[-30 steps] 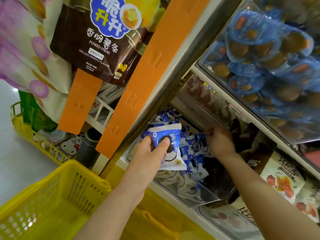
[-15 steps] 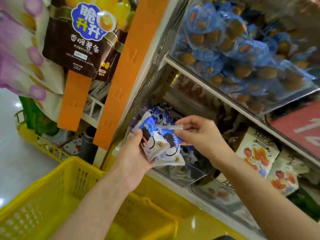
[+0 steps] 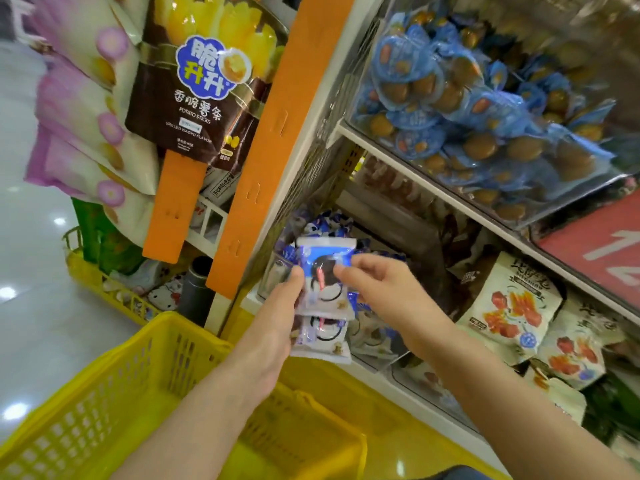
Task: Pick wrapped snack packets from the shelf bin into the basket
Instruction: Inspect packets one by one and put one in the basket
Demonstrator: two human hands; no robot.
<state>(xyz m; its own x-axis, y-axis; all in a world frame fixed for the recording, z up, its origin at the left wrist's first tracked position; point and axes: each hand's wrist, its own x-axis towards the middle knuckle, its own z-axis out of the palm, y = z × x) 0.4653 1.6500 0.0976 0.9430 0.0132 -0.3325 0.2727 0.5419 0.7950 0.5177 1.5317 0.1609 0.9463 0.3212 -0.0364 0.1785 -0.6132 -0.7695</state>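
Before the shelf bin's (image 3: 379,356) front edge, above the yellow basket (image 3: 194,329), the left hand (image 3: 277,320) gripped two stacked blue-and-white snack packets (image 3: 323,282) while the right hand (image 3: 388,292) pinched the top one's edge, seemingly squaring the stack for one drop.

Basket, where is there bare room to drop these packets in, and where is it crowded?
Free: inside the yellow basket, between its mesh walls, left of the left hand and forearm. Crowded: the shelf bin behind the held packets, and the snack bags beside the right hand.
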